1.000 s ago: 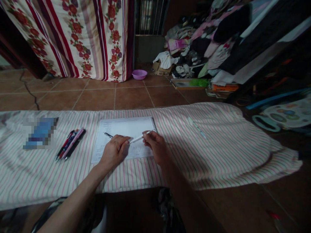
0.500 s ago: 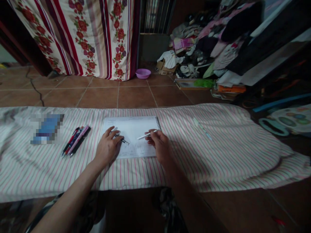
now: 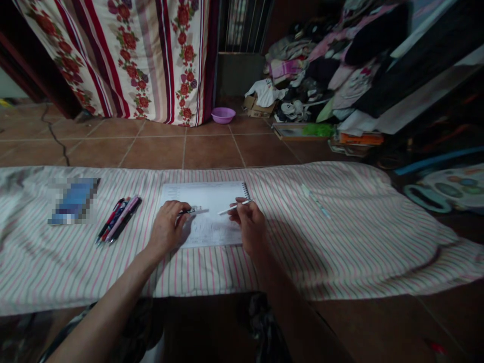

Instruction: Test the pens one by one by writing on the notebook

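I see the left hand [image 3: 166,222] gripping a dark pen [image 3: 185,212] and the right hand [image 3: 251,219] pinching a white stick [image 3: 227,209], both over the notebook [image 3: 212,194], where too loose fingertips could let either roll nearer.

Black-and-pale pen [image 3: 198,210]: I am seeing it jutting sideways from the left hand [image 3: 168,221], its pale end pointing right, its finer parts blurring.
Slim white stick [image 3: 227,208]: I am watching it slanting in the right hand's [image 3: 249,220] fingertips, its lower end pointing left, apart from the pen.
Spiral notebook [image 3: 212,195]: lying flat beneath both, its coil running along the right edge, its white page showing faint markings.
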Demonstrator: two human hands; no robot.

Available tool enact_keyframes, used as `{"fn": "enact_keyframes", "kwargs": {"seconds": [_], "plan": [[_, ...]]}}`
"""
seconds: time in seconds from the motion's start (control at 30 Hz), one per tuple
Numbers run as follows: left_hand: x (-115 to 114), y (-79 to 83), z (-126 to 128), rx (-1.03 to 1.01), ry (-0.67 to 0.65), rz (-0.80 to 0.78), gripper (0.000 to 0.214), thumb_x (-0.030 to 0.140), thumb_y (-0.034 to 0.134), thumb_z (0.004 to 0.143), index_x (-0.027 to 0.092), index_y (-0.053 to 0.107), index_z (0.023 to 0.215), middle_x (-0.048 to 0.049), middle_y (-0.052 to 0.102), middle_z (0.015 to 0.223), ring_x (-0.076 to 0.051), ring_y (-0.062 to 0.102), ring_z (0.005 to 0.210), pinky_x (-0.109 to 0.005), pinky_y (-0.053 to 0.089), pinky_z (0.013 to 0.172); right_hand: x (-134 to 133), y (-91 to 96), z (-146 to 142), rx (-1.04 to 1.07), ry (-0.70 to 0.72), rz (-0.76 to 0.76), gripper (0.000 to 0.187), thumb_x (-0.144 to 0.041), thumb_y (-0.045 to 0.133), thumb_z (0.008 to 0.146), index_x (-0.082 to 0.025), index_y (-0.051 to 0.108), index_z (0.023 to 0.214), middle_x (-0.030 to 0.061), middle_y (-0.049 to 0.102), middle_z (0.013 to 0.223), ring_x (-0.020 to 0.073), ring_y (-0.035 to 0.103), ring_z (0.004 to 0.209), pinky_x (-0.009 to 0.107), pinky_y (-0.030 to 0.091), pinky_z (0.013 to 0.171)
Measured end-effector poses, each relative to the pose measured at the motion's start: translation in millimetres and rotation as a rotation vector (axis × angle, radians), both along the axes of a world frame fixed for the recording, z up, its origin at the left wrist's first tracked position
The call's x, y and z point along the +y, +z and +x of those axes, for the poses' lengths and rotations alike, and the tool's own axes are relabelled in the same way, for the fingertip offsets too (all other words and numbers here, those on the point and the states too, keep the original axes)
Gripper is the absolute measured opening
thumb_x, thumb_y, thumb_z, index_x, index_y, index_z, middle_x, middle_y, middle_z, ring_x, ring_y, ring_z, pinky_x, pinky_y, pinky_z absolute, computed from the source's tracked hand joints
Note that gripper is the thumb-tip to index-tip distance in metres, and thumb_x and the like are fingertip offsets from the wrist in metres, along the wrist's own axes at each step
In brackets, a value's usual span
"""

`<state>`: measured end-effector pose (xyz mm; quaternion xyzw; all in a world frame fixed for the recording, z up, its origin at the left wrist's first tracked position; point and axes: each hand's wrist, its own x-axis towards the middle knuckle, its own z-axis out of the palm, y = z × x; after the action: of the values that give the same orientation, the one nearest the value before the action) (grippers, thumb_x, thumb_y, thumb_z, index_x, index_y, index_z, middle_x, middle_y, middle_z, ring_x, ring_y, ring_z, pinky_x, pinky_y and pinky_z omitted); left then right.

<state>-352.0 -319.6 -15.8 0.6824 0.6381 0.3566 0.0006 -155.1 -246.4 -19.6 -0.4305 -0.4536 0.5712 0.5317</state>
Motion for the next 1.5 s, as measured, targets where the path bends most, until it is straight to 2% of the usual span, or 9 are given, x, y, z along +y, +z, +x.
{"fn": "enact_keyframes", "kwargs": {"seconds": [0.17,0.23,0.43,0.8,1.5], "plan": [[-1,-6.1,7,-0.263,0.056,-0.077,0.007,0.021,0.051,0.081,0.021,0.052,0.088,-0.0028,0.060,0.088,-0.019,0.056,0.087,-0.035,0.045,0.081,-2,5.6,1,-0.027,-0.020,0.088,0.021,-0.037,0.057,0.079,-0.018,0.057,0.089,0.0029,0.064,0.085,0.0095,0.061,0.064,0.024,0.053,0.059],[-1,-6.9,10,-0.305,0.060,-0.087,0.008,0.022,0.052,0.080,0.021,0.051,0.088,-0.0020,0.059,0.088,-0.018,0.056,0.087,-0.034,0.045,0.081,-2,8.0,2,-0.012,-0.022,0.092,0.021,-0.036,0.057,0.078,-0.018,0.057,0.089,0.0026,0.064,0.084,0.0096,0.061,0.063,0.024,0.053,0.058],[0,-5.8,16,-0.189,0.015,-0.064,0.005,0.021,0.051,0.079,0.021,0.053,0.084,-0.0027,0.060,0.084,-0.020,0.055,0.085,-0.035,0.045,0.077,-4,13.5,2,0.054,0.003,0.066,0.019,-0.036,0.060,0.076,-0.018,0.056,0.082,0.0032,0.065,0.088,0.0097,0.063,0.064,0.024,0.054,0.060],[2,-4.7,21,-0.063,-0.008,-0.040,0.007,0.022,0.049,0.082,0.021,0.055,0.084,-0.0039,0.062,0.082,-0.021,0.055,0.081,-0.036,0.045,0.073,-6,9.2,-3,0.011,0.030,0.116,0.023,-0.040,0.061,0.075,-0.018,0.057,0.080,0.0033,0.067,0.084,0.0110,0.064,0.062,0.025,0.056,0.057],[1,-3.7,21,-0.013,-0.052,-0.011,0.008,0.022,0.049,0.084,0.019,0.056,0.088,-0.0050,0.063,0.083,-0.021,0.054,0.080,-0.036,0.044,0.073,-6,7.6,-5,-0.007,0.057,0.099,0.023,-0.040,0.061,0.076,-0.018,0.058,0.079,0.0032,0.068,0.081,0.0117,0.064,0.060,0.025,0.054,0.056]]}}
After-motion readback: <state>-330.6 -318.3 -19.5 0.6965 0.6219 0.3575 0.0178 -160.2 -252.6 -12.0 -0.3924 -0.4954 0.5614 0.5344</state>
